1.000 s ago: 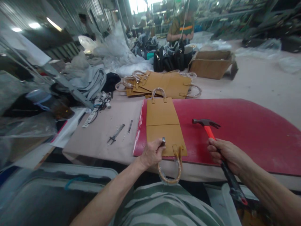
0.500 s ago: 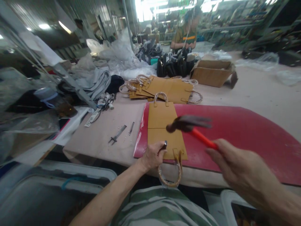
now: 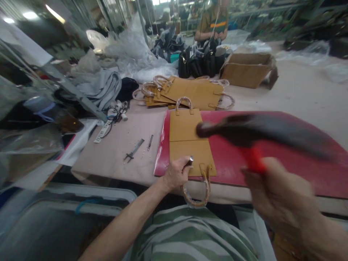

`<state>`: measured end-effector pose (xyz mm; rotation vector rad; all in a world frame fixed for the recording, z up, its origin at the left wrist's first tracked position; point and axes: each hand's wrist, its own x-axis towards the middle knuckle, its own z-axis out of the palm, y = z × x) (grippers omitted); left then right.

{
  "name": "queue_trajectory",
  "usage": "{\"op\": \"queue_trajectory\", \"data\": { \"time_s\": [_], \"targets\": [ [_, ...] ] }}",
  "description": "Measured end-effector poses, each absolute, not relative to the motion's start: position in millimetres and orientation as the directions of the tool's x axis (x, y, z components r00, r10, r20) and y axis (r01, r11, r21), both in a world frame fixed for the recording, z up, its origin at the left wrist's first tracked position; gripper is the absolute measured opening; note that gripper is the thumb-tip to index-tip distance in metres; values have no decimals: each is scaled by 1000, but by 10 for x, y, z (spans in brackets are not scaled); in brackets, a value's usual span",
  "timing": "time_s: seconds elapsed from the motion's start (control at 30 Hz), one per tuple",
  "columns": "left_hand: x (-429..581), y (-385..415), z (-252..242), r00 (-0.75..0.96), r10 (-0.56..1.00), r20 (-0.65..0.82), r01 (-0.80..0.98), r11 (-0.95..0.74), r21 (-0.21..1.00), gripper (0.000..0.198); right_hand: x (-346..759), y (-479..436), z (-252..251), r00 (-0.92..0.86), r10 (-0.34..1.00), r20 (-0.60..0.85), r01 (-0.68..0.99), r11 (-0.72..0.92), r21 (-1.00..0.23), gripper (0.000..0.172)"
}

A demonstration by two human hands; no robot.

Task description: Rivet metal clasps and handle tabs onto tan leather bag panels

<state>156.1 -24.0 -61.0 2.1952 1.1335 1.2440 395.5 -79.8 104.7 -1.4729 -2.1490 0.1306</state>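
Observation:
My left hand (image 3: 177,173) is closed around a short metal punch (image 3: 191,159), its shiny top end showing above the fingers. That hand rests on a tan bag panel (image 3: 187,125), which lies on a red mat (image 3: 277,121). One wrapped handle (image 3: 183,102) is at the panel's far end; another handle (image 3: 199,203) hangs over the table edge near my body. My right hand (image 3: 280,192) grips the red shaft of a claw hammer (image 3: 239,128), raised over the mat and blurred. The punch's lower tip is hidden by my left hand.
Left of the mat lie a caliper (image 3: 133,150) and a thin metal rod (image 3: 150,142). Behind the mat is a pile of tan panels (image 3: 195,90). Farther back stand black bags (image 3: 190,64) and a cardboard box (image 3: 247,70). A person (image 3: 213,25) sits across the table.
My right hand has raised the hammer closer to the camera, so it looks larger and more blurred. My left hand keeps the punch on the panel. The view has tilted down slightly.

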Motion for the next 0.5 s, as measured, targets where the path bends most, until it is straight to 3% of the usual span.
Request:
{"op": "queue_trajectory", "data": {
  "time_s": [0.1,0.27,0.33,0.5],
  "targets": [
    [1552,-242,-611,274,803,529,457,-593,663,14,4039,-777,988,-450,837,312,792,536,-293,26],
    [1539,-268,-593,280,827,488,428,-562,708,8,4168,-544,795,-108,984,139,803,168,-572,34],
    [1534,-278,-571,281,832,478,417,-554,720,13,4143,-387,642,-49,998,49,782,69,-620,36],
    [1535,-286,-474,284,819,499,399,-574,715,12,3906,6,228,-2,983,-183,891,-81,-447,25]
  ]
}}
